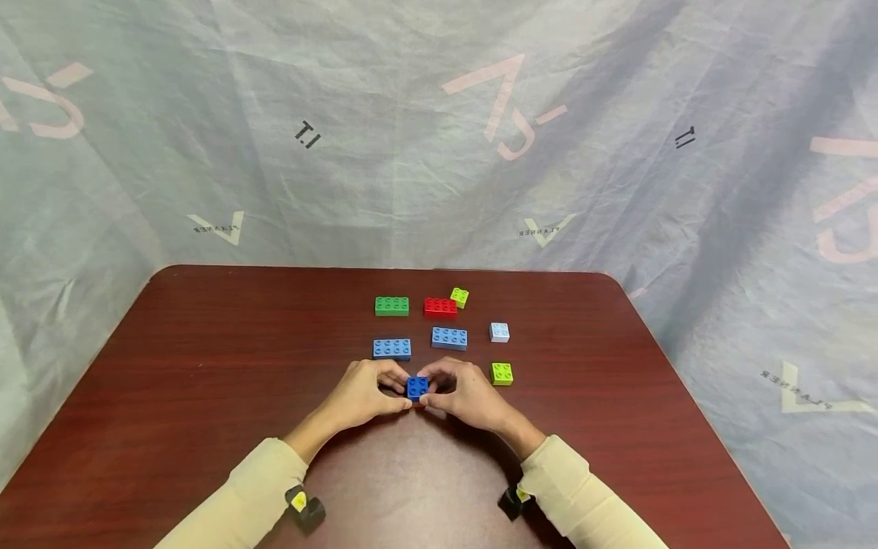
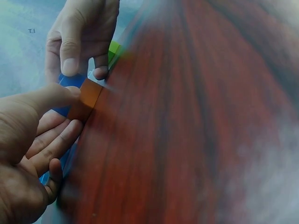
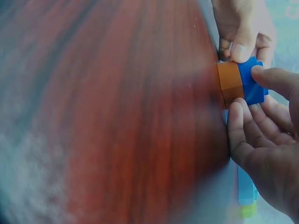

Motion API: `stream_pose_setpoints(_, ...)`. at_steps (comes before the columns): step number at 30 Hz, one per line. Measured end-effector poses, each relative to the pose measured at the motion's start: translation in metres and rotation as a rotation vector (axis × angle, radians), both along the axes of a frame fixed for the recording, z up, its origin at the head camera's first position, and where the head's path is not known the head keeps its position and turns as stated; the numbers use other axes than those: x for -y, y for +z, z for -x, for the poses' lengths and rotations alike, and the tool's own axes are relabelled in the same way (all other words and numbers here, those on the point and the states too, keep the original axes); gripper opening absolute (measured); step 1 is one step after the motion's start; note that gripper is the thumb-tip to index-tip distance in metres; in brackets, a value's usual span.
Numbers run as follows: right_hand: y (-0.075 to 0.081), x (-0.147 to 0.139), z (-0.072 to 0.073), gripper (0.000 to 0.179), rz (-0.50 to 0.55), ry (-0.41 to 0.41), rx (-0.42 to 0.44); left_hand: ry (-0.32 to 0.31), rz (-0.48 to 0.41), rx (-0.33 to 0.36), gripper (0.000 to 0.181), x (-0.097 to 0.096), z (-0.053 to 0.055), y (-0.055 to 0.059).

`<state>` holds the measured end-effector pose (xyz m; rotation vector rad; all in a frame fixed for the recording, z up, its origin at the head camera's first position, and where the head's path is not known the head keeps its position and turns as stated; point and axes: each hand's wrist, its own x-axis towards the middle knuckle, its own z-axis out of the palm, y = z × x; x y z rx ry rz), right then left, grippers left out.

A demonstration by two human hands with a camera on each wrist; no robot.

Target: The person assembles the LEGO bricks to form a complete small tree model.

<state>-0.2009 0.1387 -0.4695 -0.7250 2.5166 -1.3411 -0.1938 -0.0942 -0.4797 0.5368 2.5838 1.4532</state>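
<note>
In the head view a dark blue two-by-two toy brick (image 1: 418, 388) is between the two hands near the middle of the table. An orange brick (image 3: 230, 81) sits directly beneath it, against the tabletop. My left hand (image 1: 360, 393) pinches the blue brick from the left, its thumb close to the seam with the orange one. From the right, my right hand (image 1: 469, 393) grips the same brick, thumb on the blue side in the right wrist view. The head view hides most of the orange brick.
Beyond the hands lie two light blue bricks (image 1: 392, 349), a green brick (image 1: 392, 306) and a red brick (image 1: 440, 307) beside a lime brick (image 1: 459, 297). Right of them are a pale blue brick (image 1: 499, 332) and another lime brick (image 1: 501, 374). A grey cloth (image 1: 411, 152) hangs behind the table.
</note>
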Motion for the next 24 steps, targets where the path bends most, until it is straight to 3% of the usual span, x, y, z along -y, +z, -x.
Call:
stream_pose_setpoints(12, 0.017, -0.014, 0.005, 0.039, 0.019, 0.027, 0.028, 0.004, -0.005, 0.015, 0.029, -0.004, 0.002, -0.002)
stream_pose_setpoints(19, 0.036, -0.047, 0.012, 0.032, 0.049, -0.052, -0.011, 0.003, -0.021, 0.012, 0.029, -0.003, 0.001, -0.002)
stream_pose_setpoints(24, 0.039, -0.071, 0.016, 0.029, 0.05, -0.1, -0.004, 0.019, -0.008, 0.03, 0.03, -0.001, -0.001, -0.003)
